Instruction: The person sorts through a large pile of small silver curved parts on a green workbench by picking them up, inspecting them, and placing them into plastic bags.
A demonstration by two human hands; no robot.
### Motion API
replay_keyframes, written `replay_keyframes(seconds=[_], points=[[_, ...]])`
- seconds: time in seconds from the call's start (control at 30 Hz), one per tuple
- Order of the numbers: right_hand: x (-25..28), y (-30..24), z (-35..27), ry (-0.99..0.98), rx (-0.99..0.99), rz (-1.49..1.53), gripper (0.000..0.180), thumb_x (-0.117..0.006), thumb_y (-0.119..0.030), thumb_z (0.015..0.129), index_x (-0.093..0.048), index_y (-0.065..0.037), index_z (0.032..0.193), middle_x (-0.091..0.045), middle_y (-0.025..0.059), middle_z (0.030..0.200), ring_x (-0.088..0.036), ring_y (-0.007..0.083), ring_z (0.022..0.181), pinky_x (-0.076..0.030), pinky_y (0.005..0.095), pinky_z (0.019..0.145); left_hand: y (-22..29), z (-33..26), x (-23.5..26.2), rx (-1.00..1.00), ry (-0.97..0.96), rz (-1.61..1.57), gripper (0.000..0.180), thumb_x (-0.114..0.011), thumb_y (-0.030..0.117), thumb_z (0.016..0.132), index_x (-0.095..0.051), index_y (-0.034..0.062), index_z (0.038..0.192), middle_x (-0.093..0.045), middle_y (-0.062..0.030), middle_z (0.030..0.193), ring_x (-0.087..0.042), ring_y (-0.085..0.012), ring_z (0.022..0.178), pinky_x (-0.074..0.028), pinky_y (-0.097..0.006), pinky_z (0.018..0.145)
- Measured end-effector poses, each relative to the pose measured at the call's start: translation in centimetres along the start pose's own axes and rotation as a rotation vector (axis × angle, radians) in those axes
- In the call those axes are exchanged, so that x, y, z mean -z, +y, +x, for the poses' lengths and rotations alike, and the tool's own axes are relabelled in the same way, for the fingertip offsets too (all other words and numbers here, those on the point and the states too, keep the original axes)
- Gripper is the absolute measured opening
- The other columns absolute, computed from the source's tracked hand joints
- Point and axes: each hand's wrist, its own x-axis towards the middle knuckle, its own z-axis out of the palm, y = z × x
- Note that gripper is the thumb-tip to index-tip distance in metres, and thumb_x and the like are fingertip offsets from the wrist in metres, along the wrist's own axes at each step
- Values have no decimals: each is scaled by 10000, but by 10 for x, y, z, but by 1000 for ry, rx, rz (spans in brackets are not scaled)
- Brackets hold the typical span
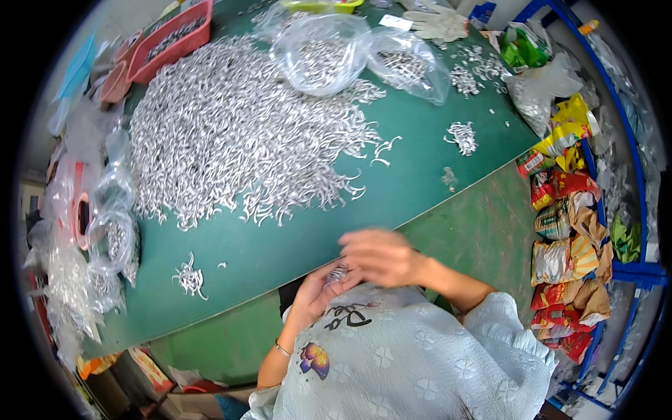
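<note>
Both hands meet at the table's near edge. Left hand [316, 292] cups a small bunch of silver metal hooks [337, 274] in its curled fingers. Right hand [379, 257] lies over the bunch, blurred; its grip cannot be determined. Hook orientation and long axis are indiscernible. Green table [420, 175] carries the large hook pile [238, 133].

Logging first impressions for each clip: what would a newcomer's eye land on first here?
The huge heap of small silvery hook-shaped metal parts covering the middle of the green table. Next, at the table's near edge, the left hand and right hand meet over a small cluster of those parts. Colourful packets line the blue rack at right.
</note>
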Motion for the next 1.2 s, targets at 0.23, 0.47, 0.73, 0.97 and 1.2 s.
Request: replay_keyframes(seconds=[0.23, 0.47, 0.73, 0.97, 1.2], points=[[178, 105, -53, 277, -627, -521, 599, -681, -293, 844, -488, -44, 1355, -481, 165, 1400, -365, 342, 1372, -306, 422, 1115, -37, 111, -85, 323, -364, 117, 386, -520, 231, 994, -541, -88, 1211, -589, -210, 1192, -559, -337, 1182, -444, -448, 1050], [186, 143, -30, -118, -637, -517, 578, -619, -372, 890, -483, -103, 1383, -404, 149, 1479, -302, 344, 1409, -208, 463, 1174, -63, 179, -157, 325, -472, -109, 535, -377, 303, 1031, -352, -99, 1383, -383, -274, 1436, -355, -380, 1369, -306, -473, 1150], [178, 118, -39, -229, -437, -400, 467, -663, -327, 870, -587, -97, 1270, -473, 112, 1428, -381, 320, 1366, -301, 467, 1142, -77, 221, -144, 508, -728, -678, 565, -326, 281, 1026, -207, -57, 1462, -263, -213, 1530, -254, -349, 1427, -237, -469, 1183], [155, 77, -62, -196, -390, -367, 399, -708, -216, 801, -629, -39, 1150, -526, 120, 1369, -451, 311, 1319, -380, 477, 1092, -73, 206, -152, 574, -708, -891, 408, -368, 263, 1026, -393, 86, 1393, -444, -101, 1407, -418, -228, 1326, -367, -430, 1110], [142, 69, -57, -75, -371, -367, 415, -755, -220, 717, -660, -27, 1072, -601, 131, 1272, -518, 333, 1255, -415, 493, 1049, -72, 203, -154, 389, -521, -673, 390, -364, 245, 1033, -416, 63, 1373, -489, -93, 1356, -443, -210, 1297, -402, -368, 1070]])
